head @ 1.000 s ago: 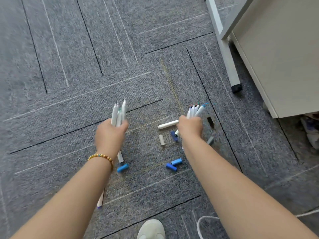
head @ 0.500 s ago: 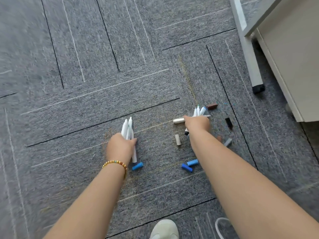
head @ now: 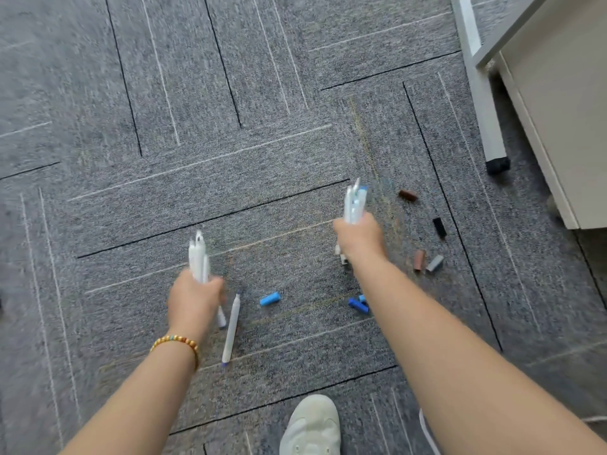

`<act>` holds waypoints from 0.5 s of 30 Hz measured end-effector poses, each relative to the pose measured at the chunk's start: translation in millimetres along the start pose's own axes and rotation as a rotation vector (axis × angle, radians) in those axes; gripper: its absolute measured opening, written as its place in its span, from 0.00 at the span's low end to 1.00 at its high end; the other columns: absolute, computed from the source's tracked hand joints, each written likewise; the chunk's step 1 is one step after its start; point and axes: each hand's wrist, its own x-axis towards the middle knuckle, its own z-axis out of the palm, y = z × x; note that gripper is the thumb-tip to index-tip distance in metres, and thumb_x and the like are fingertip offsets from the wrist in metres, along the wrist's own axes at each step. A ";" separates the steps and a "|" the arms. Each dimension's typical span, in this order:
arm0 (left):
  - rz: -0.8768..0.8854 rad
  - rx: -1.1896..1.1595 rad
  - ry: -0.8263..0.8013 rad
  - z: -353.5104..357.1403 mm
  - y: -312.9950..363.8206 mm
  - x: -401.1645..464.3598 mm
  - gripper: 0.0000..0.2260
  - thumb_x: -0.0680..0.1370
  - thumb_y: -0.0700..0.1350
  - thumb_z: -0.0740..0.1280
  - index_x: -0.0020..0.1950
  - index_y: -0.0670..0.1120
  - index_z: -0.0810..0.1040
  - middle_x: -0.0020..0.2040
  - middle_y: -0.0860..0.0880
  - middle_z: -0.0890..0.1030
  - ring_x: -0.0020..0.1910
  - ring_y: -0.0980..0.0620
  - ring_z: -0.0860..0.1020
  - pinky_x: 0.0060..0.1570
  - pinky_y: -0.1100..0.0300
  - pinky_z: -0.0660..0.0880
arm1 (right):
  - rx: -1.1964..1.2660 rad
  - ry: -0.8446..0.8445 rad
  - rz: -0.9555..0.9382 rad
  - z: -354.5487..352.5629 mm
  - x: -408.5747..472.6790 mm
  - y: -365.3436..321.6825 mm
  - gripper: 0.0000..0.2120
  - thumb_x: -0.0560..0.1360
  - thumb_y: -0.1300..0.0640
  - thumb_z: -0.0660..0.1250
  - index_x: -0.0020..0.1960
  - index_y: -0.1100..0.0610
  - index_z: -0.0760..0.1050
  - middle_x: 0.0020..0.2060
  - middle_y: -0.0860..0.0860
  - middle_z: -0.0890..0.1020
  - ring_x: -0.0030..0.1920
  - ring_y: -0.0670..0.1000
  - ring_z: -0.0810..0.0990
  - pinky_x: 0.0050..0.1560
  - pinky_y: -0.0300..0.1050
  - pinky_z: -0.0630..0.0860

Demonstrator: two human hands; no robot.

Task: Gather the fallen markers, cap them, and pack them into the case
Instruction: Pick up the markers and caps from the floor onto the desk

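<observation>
Floor lot, grey carpet [head: 230,93]. Left hand [head: 193,302]: fingers curled round a bundle of white uncapped markers [head: 198,257], tips up. Right hand [head: 359,239]: fingers wrapped round a second bundle [head: 354,201], tips up. Change in the last second: the white marker and the short white cap that lay just left of the right fingers are gone from the floor, most likely taken into that bundle; both hands have lifted. One loose marker [head: 231,330] lies just right of the left fingers. Caps loose: light blue [head: 270,298] between the hands, dark blue [head: 358,305] under the right forearm, brown [head: 408,195], black [head: 439,227], tan [head: 419,259] and grey [head: 435,263] right of the right fingers. Gathering is nearly done; capping not begun. Case: not in view. Brands, writing: none legible.
</observation>
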 end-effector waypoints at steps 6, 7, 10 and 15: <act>-0.067 0.199 -0.099 12.5 -53.5 -33.3 0.12 0.74 0.50 0.69 0.48 0.42 0.72 0.36 0.45 0.76 0.32 0.46 0.75 0.28 0.59 0.71 | 0.012 -0.310 0.034 45.7 -67.7 26.5 0.06 0.76 0.52 0.59 0.48 0.53 0.72 0.33 0.48 0.73 0.32 0.48 0.70 0.37 0.44 0.69; -0.060 0.223 -0.091 14.2 -55.6 -34.0 0.12 0.74 0.50 0.69 0.47 0.43 0.72 0.35 0.46 0.76 0.31 0.47 0.75 0.27 0.60 0.69 | 0.053 -0.329 0.068 47.1 -73.3 30.2 0.06 0.77 0.51 0.59 0.48 0.53 0.72 0.34 0.48 0.73 0.33 0.48 0.70 0.38 0.45 0.69; -0.020 0.316 -0.080 17.2 -54.7 -34.5 0.08 0.76 0.49 0.67 0.47 0.44 0.73 0.34 0.48 0.76 0.30 0.50 0.74 0.26 0.61 0.67 | 0.158 -0.394 0.153 40.5 -82.3 39.6 0.06 0.77 0.54 0.60 0.51 0.55 0.71 0.35 0.50 0.73 0.33 0.47 0.70 0.33 0.40 0.68; 0.007 0.294 -0.052 10.4 -28.9 -42.5 0.07 0.76 0.44 0.67 0.46 0.42 0.73 0.32 0.47 0.74 0.27 0.51 0.72 0.24 0.62 0.64 | 0.181 -0.426 0.179 18.0 -82.7 49.7 0.08 0.76 0.55 0.60 0.53 0.56 0.71 0.37 0.51 0.74 0.35 0.49 0.72 0.35 0.42 0.69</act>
